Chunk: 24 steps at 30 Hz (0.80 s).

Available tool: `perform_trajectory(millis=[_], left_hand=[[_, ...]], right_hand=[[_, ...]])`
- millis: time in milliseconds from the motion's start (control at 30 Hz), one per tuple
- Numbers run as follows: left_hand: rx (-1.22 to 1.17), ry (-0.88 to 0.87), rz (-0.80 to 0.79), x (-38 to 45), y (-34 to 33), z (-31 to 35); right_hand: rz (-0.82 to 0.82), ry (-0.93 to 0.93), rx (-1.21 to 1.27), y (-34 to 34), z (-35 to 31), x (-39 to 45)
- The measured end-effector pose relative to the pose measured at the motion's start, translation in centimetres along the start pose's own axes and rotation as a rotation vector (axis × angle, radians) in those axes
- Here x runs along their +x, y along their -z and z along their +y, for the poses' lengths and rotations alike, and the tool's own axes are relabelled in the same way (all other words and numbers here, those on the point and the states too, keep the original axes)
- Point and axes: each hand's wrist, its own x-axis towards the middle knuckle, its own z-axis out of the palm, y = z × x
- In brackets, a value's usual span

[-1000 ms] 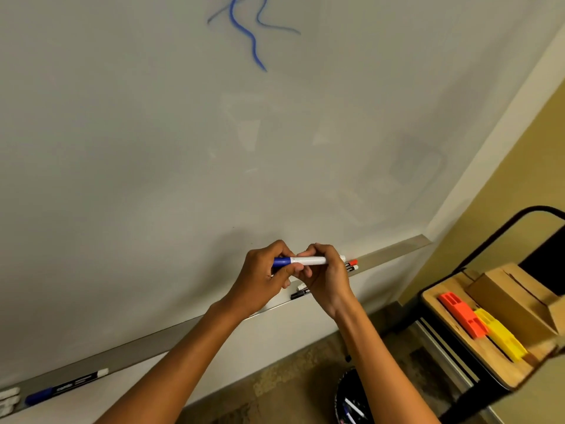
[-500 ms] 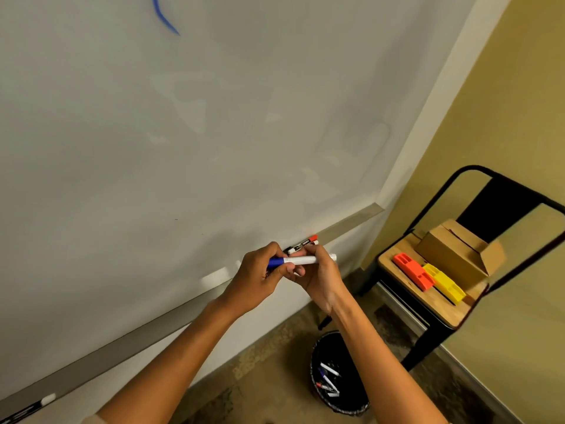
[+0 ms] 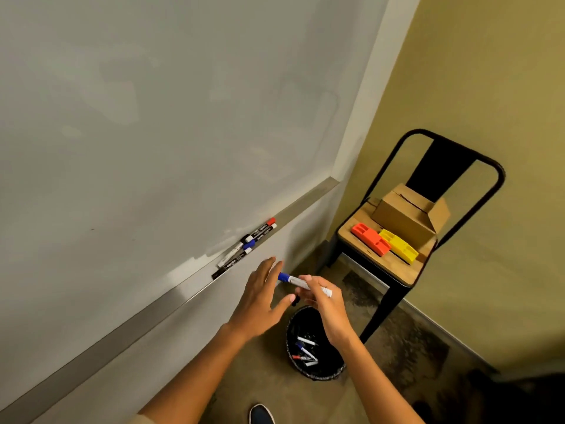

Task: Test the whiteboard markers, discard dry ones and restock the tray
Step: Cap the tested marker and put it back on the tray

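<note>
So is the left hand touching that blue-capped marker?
Cannot tell. In the head view the left hand is spread open, its fingertips overlapping the cap end of the blue-capped marker; no clear contact or gap shows. The right hand pinches the marker.

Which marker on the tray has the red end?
The red-ended marker, farthest right on the tray against the whiteboard. The white-ended marker lies alongside; the others show blue or black.

The whiteboard (image 3: 153,117) looks smooth and slightly glossy, its tray (image 3: 171,298) is brushed metal, the chair (image 3: 397,209) has a black metal frame with a wooden seat, the box (image 3: 403,218) is matt cardboard.
</note>
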Motion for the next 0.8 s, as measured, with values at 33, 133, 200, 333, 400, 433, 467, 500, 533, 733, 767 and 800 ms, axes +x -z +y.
perform_trajectory(millis=[33, 133, 200, 333, 400, 433, 467, 500, 533, 733, 767, 800], left_hand=[[0.063, -0.003, -0.032, 0.0, -0.8, -0.4], [0.23, 0.013, -0.123, 0.0, -2.8, -1.5], [0.328, 0.025, -0.186, 0.1, -3.7, -2.1], [0.451, 0.03, -0.272, 0.4, -5.6, -2.7], [0.467, 0.03, -0.297, 0.6, -6.4, -2.9], [0.474, 0.031, -0.308, 0.8, -6.7, -3.0], [0.479, 0.029, -0.312, 0.9, -6.9, -3.1], [0.482, 0.027, -0.316, 1.0, -7.2, -3.1], [0.486, 0.027, -0.321, 1.2, -7.3, -3.0], [0.484, 0.029, -0.304, 2.2, -7.5, -2.9], [0.484, 0.032, -0.294, 2.3, -7.4, -3.0], [0.486, 0.035, -0.283, 2.4, -7.2, -3.2]], right_hand=[[0.034, 0.027, -0.056, 0.8, 0.8, -0.1], [0.125, 0.104, -0.308, 3.6, 4.1, -0.4], [0.184, 0.099, -0.445, 5.5, 6.2, -0.5], [0.264, 0.079, -0.631, 8.8, 10.2, -0.6], [0.294, 0.08, -0.689, 9.8, 11.3, -0.7], [0.313, 0.078, -0.709, 10.1, 11.6, -0.7], [0.326, 0.078, -0.728, 10.4, 11.8, -0.6], [0.327, 0.071, -0.746, 10.7, 12.0, -0.5], [0.319, 0.06, -0.766, 11.0, 12.0, -0.2], [0.336, 0.003, -0.899, 13.1, 12.2, 2.3], [0.328, -0.003, -0.917, 13.1, 12.1, 2.6], [0.312, -0.007, -0.939, 13.0, 12.1, 2.9]])
